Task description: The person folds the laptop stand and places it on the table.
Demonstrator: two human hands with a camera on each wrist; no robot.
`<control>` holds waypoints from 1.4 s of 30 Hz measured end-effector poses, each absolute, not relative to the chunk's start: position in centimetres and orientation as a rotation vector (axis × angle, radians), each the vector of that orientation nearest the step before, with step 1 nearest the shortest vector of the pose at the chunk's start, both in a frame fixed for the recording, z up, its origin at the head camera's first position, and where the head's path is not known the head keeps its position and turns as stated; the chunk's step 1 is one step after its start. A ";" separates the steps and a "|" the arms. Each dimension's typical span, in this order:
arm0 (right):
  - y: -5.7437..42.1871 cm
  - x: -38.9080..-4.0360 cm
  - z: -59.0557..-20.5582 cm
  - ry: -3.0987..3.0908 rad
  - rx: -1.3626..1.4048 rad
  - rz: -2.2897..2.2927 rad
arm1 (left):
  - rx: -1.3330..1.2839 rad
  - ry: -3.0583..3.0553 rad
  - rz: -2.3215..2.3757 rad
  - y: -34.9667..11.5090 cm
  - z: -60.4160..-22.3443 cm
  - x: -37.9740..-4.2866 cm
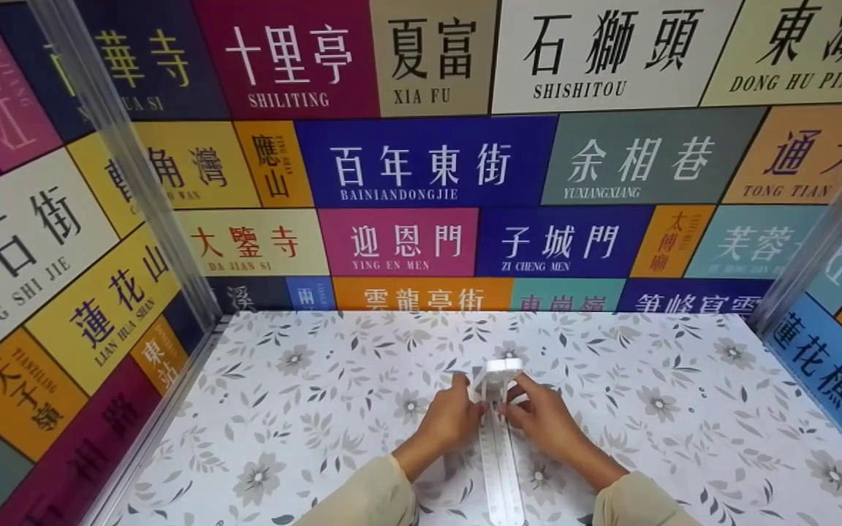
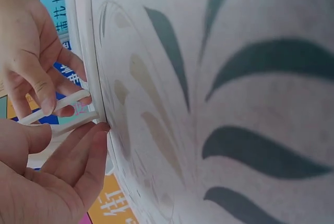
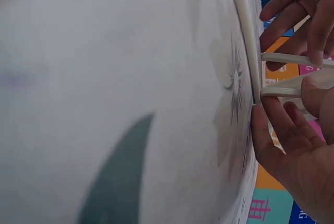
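Observation:
A white plastic frame (image 1: 503, 467) stands on the tabletop, with a long narrow base running toward me and a raised, rounded head at the far end. Two thin white legs slope between head and base. My left hand (image 1: 446, 420) pinches the left leg between thumb and fingers. On the other side, my right hand (image 1: 547, 418) pinches the right leg. In the left wrist view, my left hand (image 2: 57, 177) holds its bar low, close to the table surface. The right wrist view shows my right hand (image 3: 297, 140) with its thumb on the other bar and fingertips at the base.
A white cloth (image 1: 304, 438) with grey flowers and leaves covers the table. Colourful sign-patterned panels (image 1: 421, 164) rise behind it and at both sides. Transparent corner posts (image 1: 150, 183) stand at the left and right back corners.

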State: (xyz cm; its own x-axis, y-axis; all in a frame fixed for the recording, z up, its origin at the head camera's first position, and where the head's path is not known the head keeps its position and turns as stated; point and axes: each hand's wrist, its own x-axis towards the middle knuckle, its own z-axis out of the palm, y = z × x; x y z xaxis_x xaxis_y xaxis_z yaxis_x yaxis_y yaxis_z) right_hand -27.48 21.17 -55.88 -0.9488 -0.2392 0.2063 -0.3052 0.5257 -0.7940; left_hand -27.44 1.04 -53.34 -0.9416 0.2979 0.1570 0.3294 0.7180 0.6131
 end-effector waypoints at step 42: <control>21.3 -26.1 -47.9 -2.194 -0.417 2.802 | 0.273 -2.145 -3.103 -0.2 -48.7 -27.4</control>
